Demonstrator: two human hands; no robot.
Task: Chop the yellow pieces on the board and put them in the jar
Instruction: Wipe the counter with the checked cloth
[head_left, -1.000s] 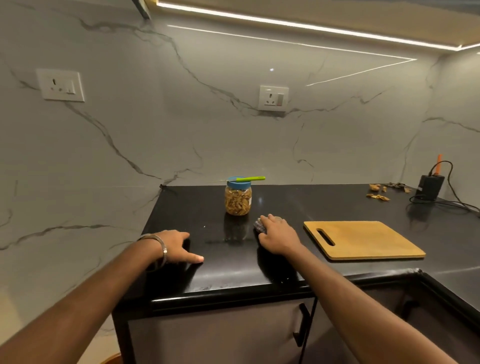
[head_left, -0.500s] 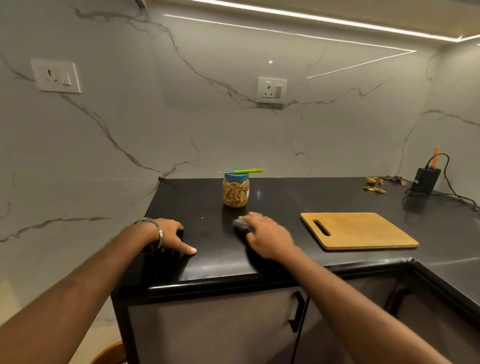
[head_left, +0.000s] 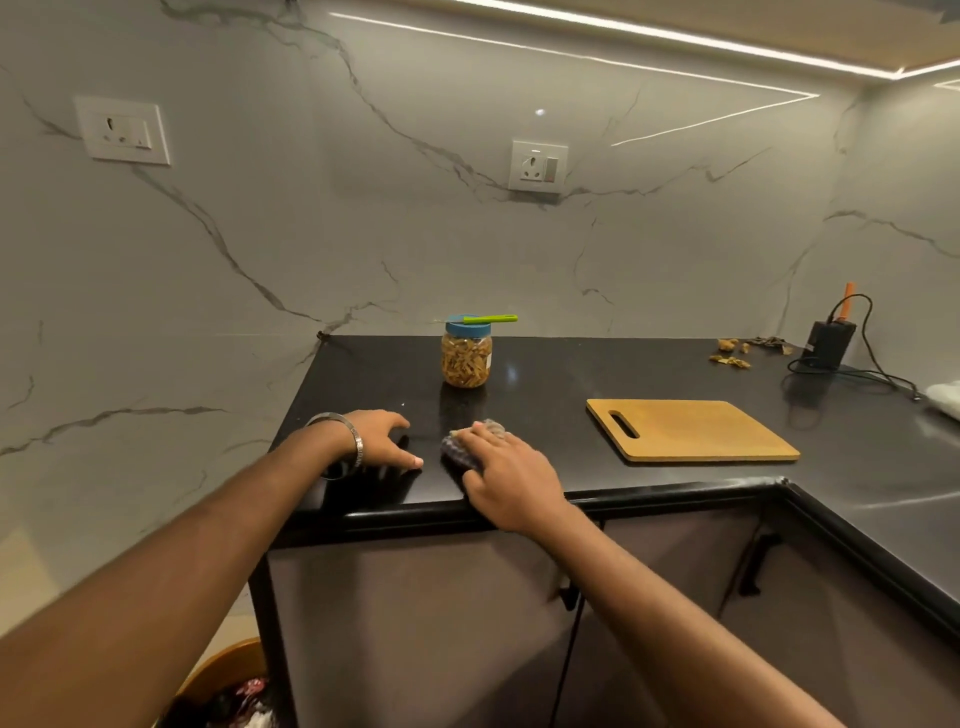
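Left hand (head_left: 376, 439) flat on counter (head_left: 571, 374), fingers spread; right hand (head_left: 506, 475) presses cloth (head_left: 460, 451), fingers extended

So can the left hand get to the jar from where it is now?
Probably yes. The left hand rests on the black counter, and the jar stands just beyond it with bare counter between. The right hand, pressing a cloth, sits off to the side.

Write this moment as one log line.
right hand: presses cloth on counter | left hand: flat on counter | jar: lidded | board: bare
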